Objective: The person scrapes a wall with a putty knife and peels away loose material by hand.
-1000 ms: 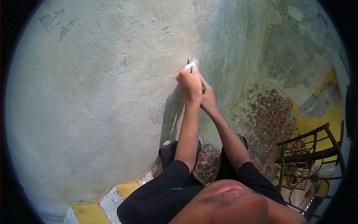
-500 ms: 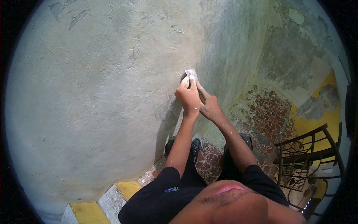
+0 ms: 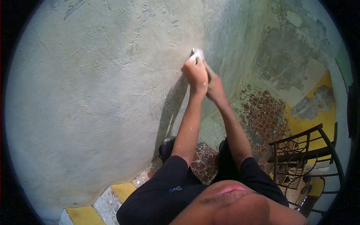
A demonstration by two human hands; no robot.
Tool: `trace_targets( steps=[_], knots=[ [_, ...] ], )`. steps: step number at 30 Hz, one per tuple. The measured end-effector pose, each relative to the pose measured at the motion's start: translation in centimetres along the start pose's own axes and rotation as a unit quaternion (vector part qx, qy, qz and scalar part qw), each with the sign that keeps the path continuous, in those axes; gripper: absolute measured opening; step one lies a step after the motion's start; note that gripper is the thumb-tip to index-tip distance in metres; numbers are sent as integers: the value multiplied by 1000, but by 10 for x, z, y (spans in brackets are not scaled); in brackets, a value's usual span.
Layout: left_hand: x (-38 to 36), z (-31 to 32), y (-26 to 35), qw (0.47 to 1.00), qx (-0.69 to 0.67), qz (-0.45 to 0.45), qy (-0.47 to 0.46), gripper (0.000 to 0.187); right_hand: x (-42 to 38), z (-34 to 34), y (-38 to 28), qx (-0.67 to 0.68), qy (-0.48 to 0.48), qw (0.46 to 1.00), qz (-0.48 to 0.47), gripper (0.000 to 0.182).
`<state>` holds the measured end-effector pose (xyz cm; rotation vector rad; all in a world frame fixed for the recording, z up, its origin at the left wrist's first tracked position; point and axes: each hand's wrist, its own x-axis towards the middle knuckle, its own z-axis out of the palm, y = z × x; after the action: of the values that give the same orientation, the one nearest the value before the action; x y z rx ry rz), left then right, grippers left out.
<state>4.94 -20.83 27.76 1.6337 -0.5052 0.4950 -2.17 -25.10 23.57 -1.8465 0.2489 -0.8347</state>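
My left hand (image 3: 196, 74) is closed around a scraper (image 3: 199, 53) whose pale, dusty blade is smeared by motion. Right beside it my right hand (image 3: 216, 89) grips too, its fingers stretched up along the same tool; the handle is mostly hidden by both hands. The blade is at the wall (image 3: 112, 93), close to where the wall turns a corner; whether it touches cannot be made out. Rough grey-green plaster with scratches and chipped patches covers this wall. White flecks of dust lie on both forearms.
Below me is a brown patterned tile floor (image 3: 268, 108) strewn with pale chips. A dark metal railing (image 3: 300, 153) stands at the right, in front of a yellow-painted wall part (image 3: 325, 129). Yellow and white painted blocks (image 3: 85, 215) run along the lower left.
Both hands and the scraper have moved up the wall and slightly right in the view. My feet and the camera have shifted a little.
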Motion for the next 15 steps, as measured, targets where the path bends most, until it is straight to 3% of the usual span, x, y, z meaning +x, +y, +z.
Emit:
trace_targets(
  steps=[2,4,5,8,11,13,15],
  knots=[
    [17,17,16,999,-23,16,-38,22,16,-9,5,51,13,998,-16,77],
    [12,23,9,998,-3,31,-54,22,17,-19,-5,33,21,998,49,75],
    [11,26,4,996,11,47,-71,22,8,-24,-7,41,-19,991,128,73],
    [-25,-8,-19,997,-44,18,-62,24,-15,-10,49,33,-57,997,39,69],
    [-60,-44,-28,998,22,36,-49,27,-42,2,30,-15,-95,995,30,71],
    [-70,-56,-37,998,-40,49,25,36,-52,13,10,-42,-102,993,49,71],
    [-62,-67,-46,998,-65,8,-8,39,-54,20,-19,-34,-115,985,123,73]
  ],
)
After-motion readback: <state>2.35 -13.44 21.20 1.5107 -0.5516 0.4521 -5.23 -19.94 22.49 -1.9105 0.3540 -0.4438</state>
